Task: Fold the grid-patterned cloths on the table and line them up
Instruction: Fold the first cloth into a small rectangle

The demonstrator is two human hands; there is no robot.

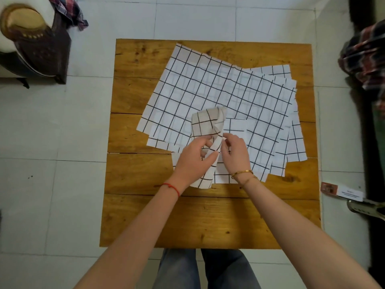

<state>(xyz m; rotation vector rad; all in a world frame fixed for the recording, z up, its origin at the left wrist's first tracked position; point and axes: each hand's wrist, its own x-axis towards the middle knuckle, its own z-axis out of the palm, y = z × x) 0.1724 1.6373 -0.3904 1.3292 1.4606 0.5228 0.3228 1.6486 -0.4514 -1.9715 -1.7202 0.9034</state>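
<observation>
Several white cloths with a black grid lie spread in a loose, skewed pile (pixel 218 90) on the wooden table (pixel 145 215). One smaller grid cloth (pixel 205 124) is crumpled and lifted at the pile's near edge. My left hand (pixel 193 161) grips its lower part with thumb and fingers. My right hand (pixel 234 153) pinches the same cloth's right edge, just beside the left hand. Part of the cloth hangs down behind my left wrist.
The table's near half is bare wood. White tiled floor surrounds it. A chair with plaid fabric (pixel 37 42) stands at the far left, dark plaid clothing (pixel 366 57) at the right, and a small box (pixel 341 190) lies on the floor at the right.
</observation>
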